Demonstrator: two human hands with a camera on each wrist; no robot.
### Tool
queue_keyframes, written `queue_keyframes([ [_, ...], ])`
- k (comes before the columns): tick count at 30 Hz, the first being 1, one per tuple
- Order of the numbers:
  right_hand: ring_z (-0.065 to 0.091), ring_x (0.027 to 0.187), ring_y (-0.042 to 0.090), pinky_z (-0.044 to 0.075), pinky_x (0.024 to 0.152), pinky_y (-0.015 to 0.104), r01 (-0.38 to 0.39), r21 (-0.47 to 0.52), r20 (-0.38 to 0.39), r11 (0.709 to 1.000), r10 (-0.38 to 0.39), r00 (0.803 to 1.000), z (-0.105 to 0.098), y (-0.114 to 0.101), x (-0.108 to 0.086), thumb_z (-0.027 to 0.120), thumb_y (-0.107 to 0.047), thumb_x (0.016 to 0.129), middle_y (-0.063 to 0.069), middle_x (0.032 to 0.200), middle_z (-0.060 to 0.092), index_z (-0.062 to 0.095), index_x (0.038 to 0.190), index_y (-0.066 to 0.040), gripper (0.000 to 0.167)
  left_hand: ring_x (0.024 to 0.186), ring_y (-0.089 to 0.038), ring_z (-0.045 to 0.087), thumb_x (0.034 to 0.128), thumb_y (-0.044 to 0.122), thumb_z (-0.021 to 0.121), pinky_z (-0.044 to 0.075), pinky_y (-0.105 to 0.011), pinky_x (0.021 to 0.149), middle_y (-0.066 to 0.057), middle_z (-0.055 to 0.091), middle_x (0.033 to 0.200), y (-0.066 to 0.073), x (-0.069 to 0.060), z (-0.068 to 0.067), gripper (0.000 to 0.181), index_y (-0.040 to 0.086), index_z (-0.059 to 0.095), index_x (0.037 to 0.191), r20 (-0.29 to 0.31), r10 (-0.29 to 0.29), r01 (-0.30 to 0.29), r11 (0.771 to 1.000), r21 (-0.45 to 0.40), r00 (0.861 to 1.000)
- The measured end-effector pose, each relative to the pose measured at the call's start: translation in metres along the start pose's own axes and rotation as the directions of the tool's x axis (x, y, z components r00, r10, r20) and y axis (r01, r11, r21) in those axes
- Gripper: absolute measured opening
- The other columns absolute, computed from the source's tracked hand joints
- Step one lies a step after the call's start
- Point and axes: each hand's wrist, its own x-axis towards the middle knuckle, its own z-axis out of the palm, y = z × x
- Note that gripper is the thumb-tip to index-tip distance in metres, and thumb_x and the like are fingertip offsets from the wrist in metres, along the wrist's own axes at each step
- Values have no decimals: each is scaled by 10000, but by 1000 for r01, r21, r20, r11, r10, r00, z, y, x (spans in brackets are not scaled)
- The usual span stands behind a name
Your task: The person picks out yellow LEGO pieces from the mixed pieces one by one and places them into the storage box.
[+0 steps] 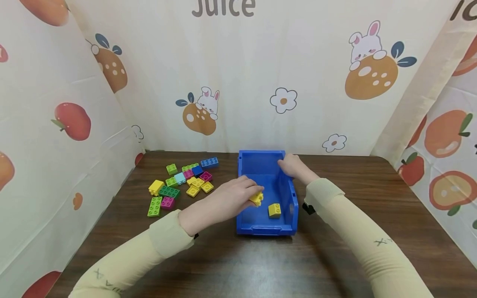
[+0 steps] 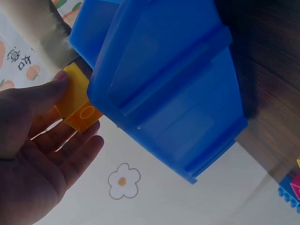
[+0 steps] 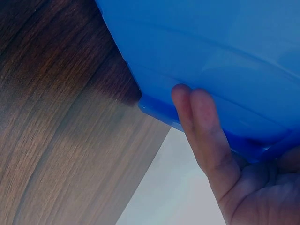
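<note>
A blue open-front bin [image 1: 261, 229] stands on the table, with one yellow brick [image 1: 274, 210] lying on its floor near the front right. Over the bin's left side, my left hand [image 1: 234, 196] pinches another yellow brick [image 1: 256, 198]. The left wrist view shows that yellow brick [image 2: 76, 101] between thumb and fingers, beside the bin's outer wall [image 2: 173, 93]. At the far right corner, my right hand [image 1: 295, 167] grips the bin's rim. In the right wrist view two fingers [image 3: 205, 112] lie along the outside of the bin; the thumb is hidden there.
Left of the bin lie several loose bricks, among them a dark green brick [image 1: 169, 191], a light green brick [image 1: 154, 206], a magenta brick [image 1: 167, 203] and a blue brick [image 1: 210, 162]. Behind the brown table [image 1: 354, 198] hangs a printed curtain [image 1: 238, 74].
</note>
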Motion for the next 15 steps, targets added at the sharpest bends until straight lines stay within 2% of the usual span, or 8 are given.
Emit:
queue_keyframes([
  [11,601,597,179,533,524,239,-12,4,17,1000,12,1000,-1,-1,-1,321,-231,1002,55,650,458,524,1070,67,366,996,-113,565,842,298,699,504,-177,830,11,646,1101,-1,10,7,419,138,624,1222,112,1,1,1000,-14,994],
  [15,573,568,167,530,530,249,-12,-1,15,1000,12,1000,-1,-2,-2,321,-233,1003,39,626,435,525,985,34,336,995,-115,565,838,300,705,505,-191,839,10,645,1090,-2,14,13,420,145,625,1220,156,-17,22,999,-35,988],
])
